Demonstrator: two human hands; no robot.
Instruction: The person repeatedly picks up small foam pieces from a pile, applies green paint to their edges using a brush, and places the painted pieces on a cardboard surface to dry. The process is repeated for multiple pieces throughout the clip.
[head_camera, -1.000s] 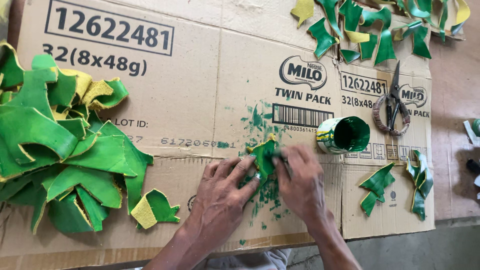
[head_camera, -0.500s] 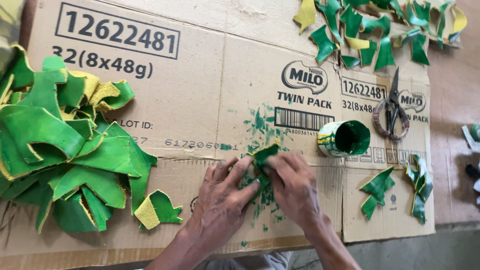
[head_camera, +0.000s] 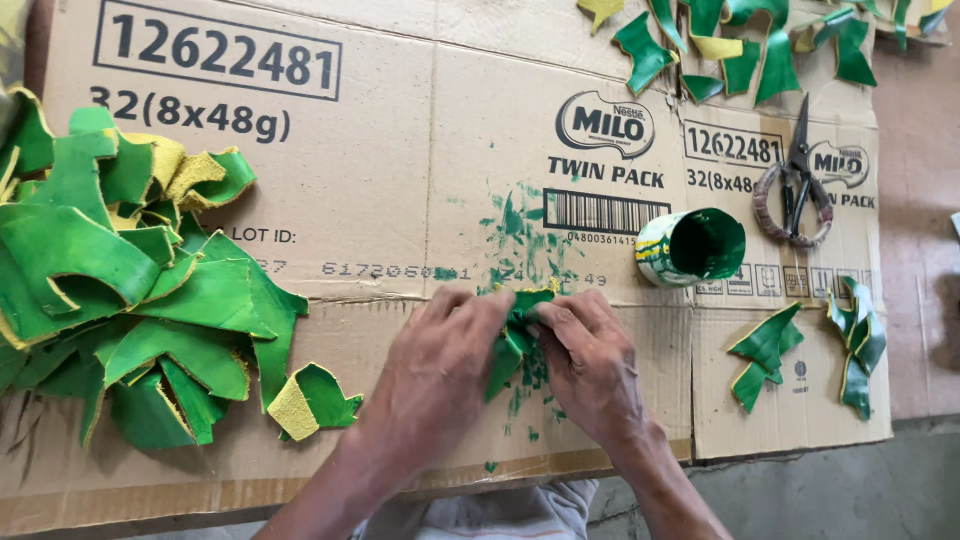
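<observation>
Down on the flattened cardboard (head_camera: 330, 180) I use as a work mat, both hands are bunched together over one small green piece (head_camera: 512, 335). My left hand (head_camera: 440, 365) is curled narrow with the fingers pinning its left edge, and my right hand (head_camera: 590, 360) is closed in the same way on the other side, fingertips pressing down near the top. So the piece sits squeezed between the two, flat against the cardboard, right in the middle where all the green smears are. I'd guess those smears are why I'm working on cardboard at all, it takes the mess.

Just up and to the right, the little can (head_camera: 692, 247) lies tipped on its side with its green inside facing my way, close enough to reach without shifting. Scissors (head_camera: 797, 180) are parked a bit further right, well out from under my wrists.

Off to my left is the big heap of green and yellow pieces (head_camera: 120, 290), with one loose curled bit (head_camera: 312, 400) near my left forearm. A couple more pieces (head_camera: 765, 352) lie spread apart on the right, and another batch (head_camera: 740, 45) runs along the top edge, also separated rather than stacked.
</observation>
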